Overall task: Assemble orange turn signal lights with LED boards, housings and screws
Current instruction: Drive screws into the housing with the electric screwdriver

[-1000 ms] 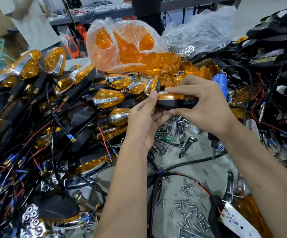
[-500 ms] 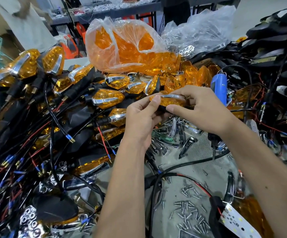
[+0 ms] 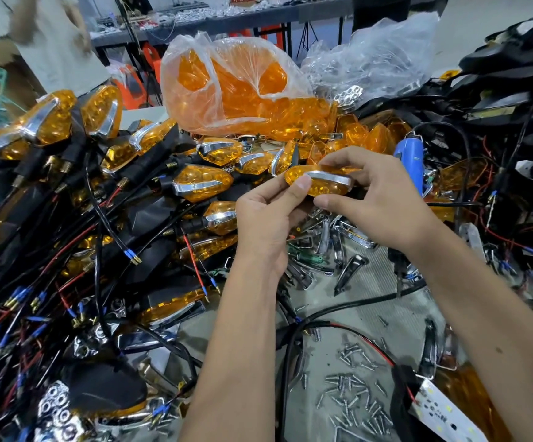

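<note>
Orange turn signal (image 3: 317, 184), chrome trim; blue screwdriver (image 3: 413, 161).

Wires (image 3: 77, 269) left; perhaps bare mat (image 3: 383, 311) centre.

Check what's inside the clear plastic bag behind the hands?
The clear plastic bag holds loose orange lenses, piled toward its bottom and right, some spilling out at the open side. Whatever lies deeper in the heap is covered by the outer lenses.
</note>
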